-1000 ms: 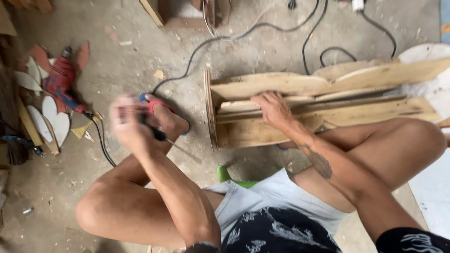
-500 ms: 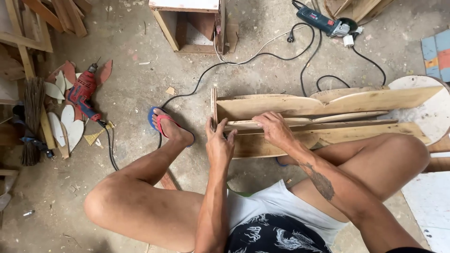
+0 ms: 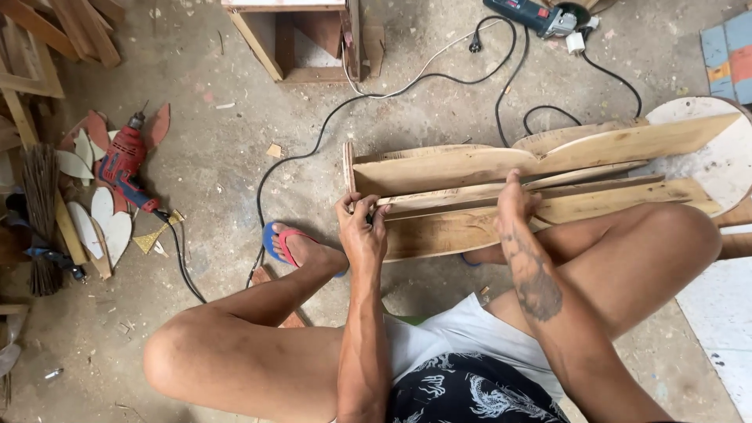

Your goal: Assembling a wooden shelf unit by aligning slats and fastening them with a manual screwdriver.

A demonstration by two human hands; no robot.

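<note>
1. Seated on a concrete floor (image 3: pixel 235 157), knees spread; wooden assembly (image 3: pixel 533 184) of long planks lying on its side between the legs, running from centre to the right edge.
2. Left hand (image 3: pixel 362 231) at the near-left end of the assembly, fingers curled narrow around the end of a thin slat (image 3: pixel 439 200); fingertips hidden behind the wood, so cannot tell whether anything small is pinched there.
3. Right hand (image 3: pixel 515 205) further right, laid on the same slat, fingers pressed down and partly tucked out of sight over the far edge; grip hard to make out.
4. Upright end board (image 3: pixel 348 166) closing the left end, just beside the left hand.
5. Round pale board (image 3: pixel 717 160) at the far right, cut off by the frame edge and partly covered by planks.
6. Left foot in a blue and red sandal (image 3: pixel 286 243) near the left hand, toe end hidden by the forearm.
7. Red drill (image 3: pixel 121 168) well apart to the left, lying among leaf-shaped wood offcuts (image 3: pixel 106 223).
8. Black cable (image 3: pixel 313 133) looping across the floor; grinder (image 3: pixel 533 16) at the far edge, partly cut off.
9. Open wooden box (image 3: pixel 301 39) far, top cropped.
</note>
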